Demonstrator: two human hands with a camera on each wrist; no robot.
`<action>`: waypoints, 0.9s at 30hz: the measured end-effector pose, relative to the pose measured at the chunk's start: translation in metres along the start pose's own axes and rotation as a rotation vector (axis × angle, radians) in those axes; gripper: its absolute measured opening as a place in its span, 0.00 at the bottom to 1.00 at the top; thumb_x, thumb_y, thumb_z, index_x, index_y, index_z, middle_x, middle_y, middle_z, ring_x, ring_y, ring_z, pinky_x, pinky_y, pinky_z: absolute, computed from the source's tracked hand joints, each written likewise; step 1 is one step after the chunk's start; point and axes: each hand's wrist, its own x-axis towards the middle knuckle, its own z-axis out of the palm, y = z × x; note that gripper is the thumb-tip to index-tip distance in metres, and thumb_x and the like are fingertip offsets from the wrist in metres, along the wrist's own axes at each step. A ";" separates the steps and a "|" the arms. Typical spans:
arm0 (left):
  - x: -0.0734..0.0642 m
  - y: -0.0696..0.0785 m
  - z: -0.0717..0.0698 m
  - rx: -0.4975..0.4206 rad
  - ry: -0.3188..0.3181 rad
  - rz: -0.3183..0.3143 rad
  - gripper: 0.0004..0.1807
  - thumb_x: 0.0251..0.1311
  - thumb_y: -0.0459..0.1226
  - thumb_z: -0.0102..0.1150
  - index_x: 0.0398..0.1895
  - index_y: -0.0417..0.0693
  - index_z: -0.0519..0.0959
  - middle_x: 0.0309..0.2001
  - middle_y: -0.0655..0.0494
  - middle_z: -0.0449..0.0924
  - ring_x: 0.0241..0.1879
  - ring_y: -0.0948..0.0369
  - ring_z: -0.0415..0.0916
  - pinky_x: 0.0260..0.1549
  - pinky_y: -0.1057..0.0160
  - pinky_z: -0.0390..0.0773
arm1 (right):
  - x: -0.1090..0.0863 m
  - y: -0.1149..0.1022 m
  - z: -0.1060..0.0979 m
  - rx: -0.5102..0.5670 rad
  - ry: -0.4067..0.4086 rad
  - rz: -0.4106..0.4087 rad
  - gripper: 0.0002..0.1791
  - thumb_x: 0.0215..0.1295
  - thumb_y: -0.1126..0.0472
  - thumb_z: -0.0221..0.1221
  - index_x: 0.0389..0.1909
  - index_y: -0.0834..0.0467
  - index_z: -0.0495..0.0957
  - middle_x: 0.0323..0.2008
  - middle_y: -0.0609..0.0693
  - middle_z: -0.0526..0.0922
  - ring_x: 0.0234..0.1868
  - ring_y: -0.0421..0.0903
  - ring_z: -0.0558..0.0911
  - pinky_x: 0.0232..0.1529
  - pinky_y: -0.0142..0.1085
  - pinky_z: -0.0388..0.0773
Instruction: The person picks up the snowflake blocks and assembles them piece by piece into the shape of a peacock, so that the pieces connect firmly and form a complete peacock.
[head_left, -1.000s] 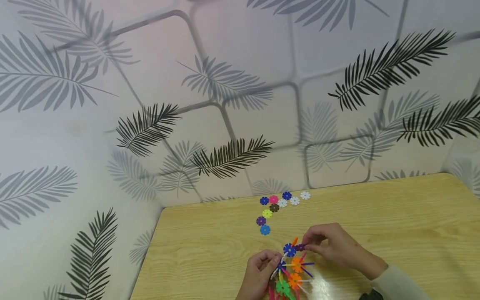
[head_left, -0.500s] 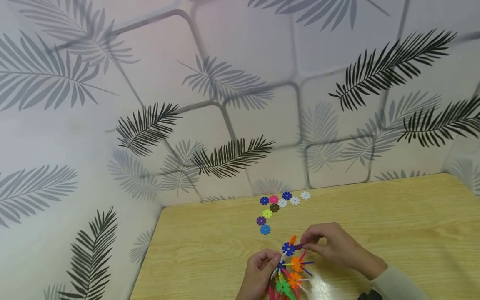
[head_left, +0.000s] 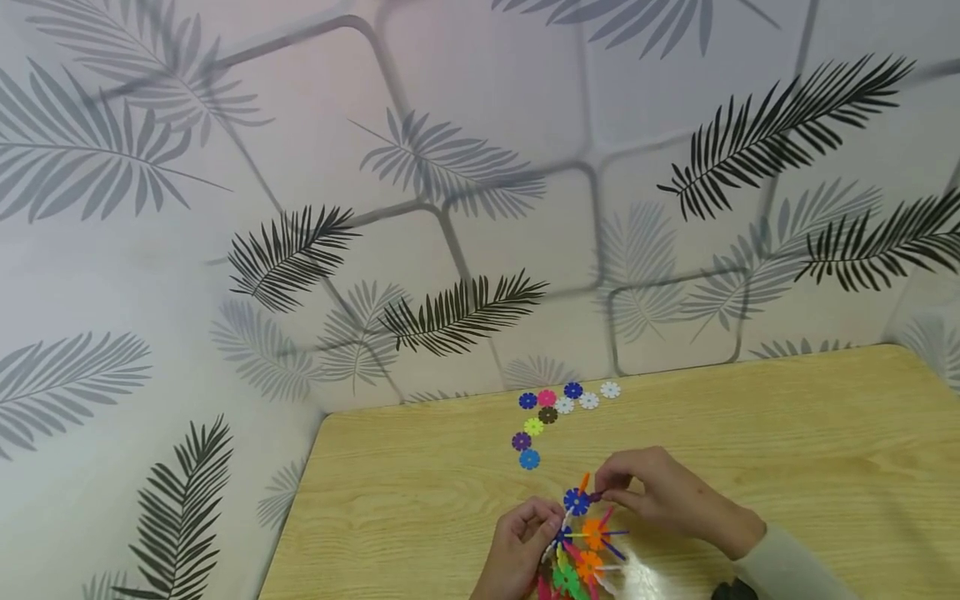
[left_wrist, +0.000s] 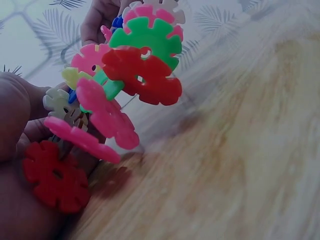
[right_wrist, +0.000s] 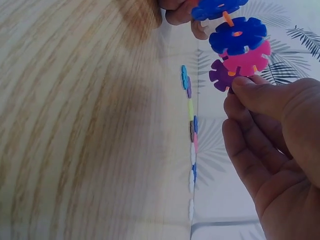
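Observation:
A cluster of notched plastic snowflake discs, slotted together at many angles, stands over the table's near part. My left hand (head_left: 517, 546) grips its left side, fingers curled round it. Orange discs (head_left: 590, 567) and a green disc (head_left: 566, 577) face up in the cluster, and a blue disc (head_left: 576, 502) forms its far end. Thumb and forefinger of my right hand (head_left: 663, 500) pinch a purple disc (right_wrist: 220, 76) right at the blue disc's edge, partly hidden by the fingers. In the left wrist view, a red disc (left_wrist: 142, 77) and pink discs (left_wrist: 107, 115) jut toward the camera.
Farther back on the wooden table (head_left: 405, 483), loose discs lie flat in a bent row, among them a light blue disc (head_left: 529, 459), a yellow disc (head_left: 533, 427) and a white disc (head_left: 611, 390). A leaf-patterned wall (head_left: 480, 250) rises behind the table's far edge.
My right hand has shifted slightly left with the purple disc, which now shows less between the fingertips and the blue disc. My left hand keeps its hold on the cluster, nearly still.

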 end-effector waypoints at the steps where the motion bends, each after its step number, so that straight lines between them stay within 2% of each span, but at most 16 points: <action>1: 0.000 0.000 0.000 0.002 0.002 -0.004 0.22 0.81 0.33 0.57 0.48 0.12 0.69 0.49 0.67 0.81 0.52 0.71 0.80 0.60 0.71 0.79 | 0.000 0.000 0.000 0.001 -0.001 -0.001 0.11 0.68 0.72 0.70 0.42 0.53 0.87 0.39 0.43 0.92 0.38 0.36 0.88 0.42 0.32 0.89; 6: 0.000 0.000 -0.001 0.002 0.010 -0.020 0.22 0.81 0.34 0.58 0.49 0.13 0.69 0.48 0.67 0.82 0.51 0.72 0.80 0.60 0.71 0.80 | 0.002 0.000 0.001 -0.025 -0.013 -0.022 0.12 0.68 0.73 0.70 0.43 0.52 0.87 0.40 0.43 0.92 0.40 0.35 0.88 0.43 0.31 0.89; 11: 0.000 -0.001 -0.001 0.030 -0.001 0.002 0.20 0.80 0.33 0.59 0.46 0.15 0.71 0.47 0.66 0.82 0.50 0.71 0.81 0.58 0.72 0.81 | 0.006 -0.002 0.002 -0.084 -0.037 -0.091 0.12 0.69 0.73 0.69 0.45 0.53 0.87 0.41 0.43 0.91 0.41 0.34 0.88 0.43 0.29 0.89; 15: 0.002 -0.002 -0.001 0.039 -0.008 0.007 0.20 0.80 0.33 0.59 0.47 0.14 0.71 0.46 0.66 0.82 0.49 0.72 0.81 0.58 0.72 0.81 | 0.009 -0.004 0.004 -0.105 -0.047 -0.095 0.10 0.72 0.71 0.67 0.45 0.53 0.87 0.41 0.42 0.90 0.41 0.33 0.87 0.43 0.29 0.88; 18: 0.002 -0.001 -0.001 0.032 0.006 -0.009 0.21 0.80 0.33 0.59 0.47 0.13 0.71 0.46 0.67 0.82 0.49 0.73 0.81 0.58 0.72 0.81 | 0.009 -0.004 0.006 -0.057 -0.023 -0.071 0.11 0.72 0.72 0.67 0.45 0.53 0.87 0.42 0.43 0.91 0.42 0.36 0.89 0.43 0.30 0.89; 22: 0.001 0.000 0.000 0.017 0.021 -0.030 0.22 0.80 0.34 0.60 0.48 0.13 0.71 0.46 0.65 0.83 0.49 0.72 0.82 0.58 0.71 0.82 | 0.004 0.001 0.009 0.008 0.036 -0.100 0.11 0.70 0.74 0.68 0.44 0.54 0.87 0.40 0.45 0.92 0.39 0.41 0.90 0.42 0.32 0.90; 27: 0.000 0.001 0.001 -0.012 0.038 -0.054 0.21 0.79 0.35 0.62 0.46 0.17 0.72 0.46 0.63 0.84 0.49 0.70 0.83 0.56 0.71 0.83 | 0.000 0.007 0.011 0.045 0.073 -0.062 0.11 0.70 0.72 0.69 0.44 0.53 0.87 0.40 0.45 0.92 0.38 0.40 0.90 0.42 0.33 0.90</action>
